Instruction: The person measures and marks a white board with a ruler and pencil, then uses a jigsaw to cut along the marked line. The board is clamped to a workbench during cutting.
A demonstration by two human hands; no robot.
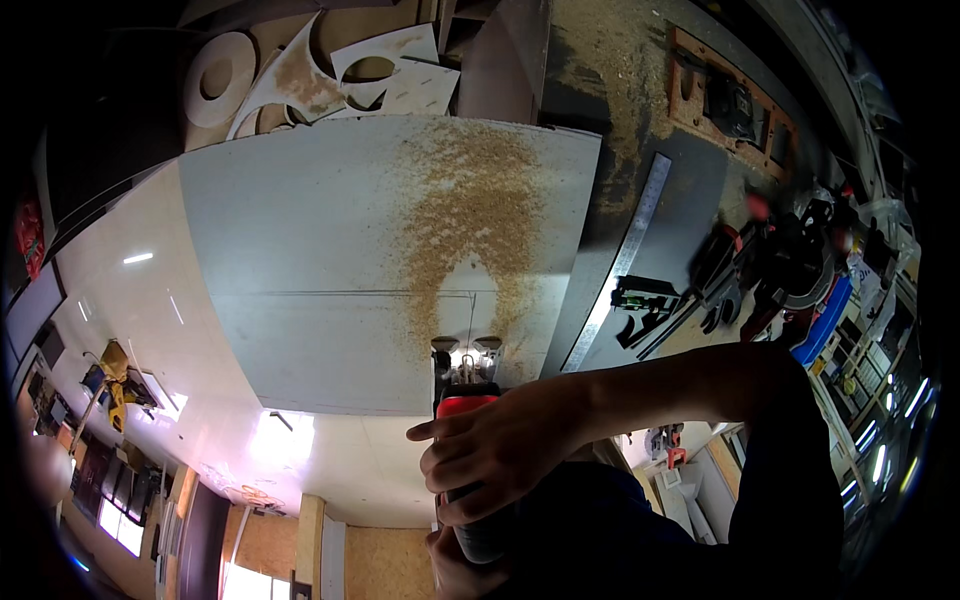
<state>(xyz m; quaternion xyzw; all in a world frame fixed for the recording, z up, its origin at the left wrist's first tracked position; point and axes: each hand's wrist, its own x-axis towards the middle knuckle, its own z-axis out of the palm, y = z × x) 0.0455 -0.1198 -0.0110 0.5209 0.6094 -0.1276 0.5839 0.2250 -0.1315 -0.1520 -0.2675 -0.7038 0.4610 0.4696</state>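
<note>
A red and black jigsaw [468, 404] stands with its metal shoe on a large light grey board [310, 220]. The blade end points away from me, and a light shines at the shoe. My right hand [485, 455] comes across from the right and wraps over the top of the tool's body. Below it, at the rear of the jigsaw, my left hand [458, 572] is closed round the tool; most of it is hidden. Sawdust [465, 190] lies in an arch on the board ahead of the shoe. Thin dark lines cross the board there.
White offcuts with round cutouts [385, 75] lie beyond the far edge, beside a ring-shaped piece [218, 80]. On the right are a steel ruler [630, 235], clamps [715, 265] and a wooden template [690, 85]. A pale panel [150, 260] extends under the board at left.
</note>
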